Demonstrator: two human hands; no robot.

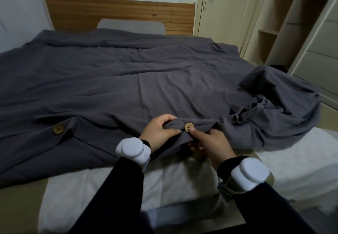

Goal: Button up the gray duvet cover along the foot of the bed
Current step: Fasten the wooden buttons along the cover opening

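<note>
The gray duvet cover [146, 80] lies spread over the bed, its open edge toward me at the foot. A round wooden button [188, 127] shows at that edge between my hands. My left hand [161, 130] pinches a fold of the gray fabric just left of this button. My right hand [210, 142] grips the button, thumb on its lower face, fingers under the cloth. A second wooden button [58, 129] sits further left along the edge, fastened through the fabric. The cover's right corner [285, 109] is bunched up in a heap.
A white mattress pad [164, 180] is exposed at the foot below the cover. A gray pillow [130, 25] leans on the wooden headboard [118, 12]. A cream door [223, 5] and open shelving [285, 23] stand at the right.
</note>
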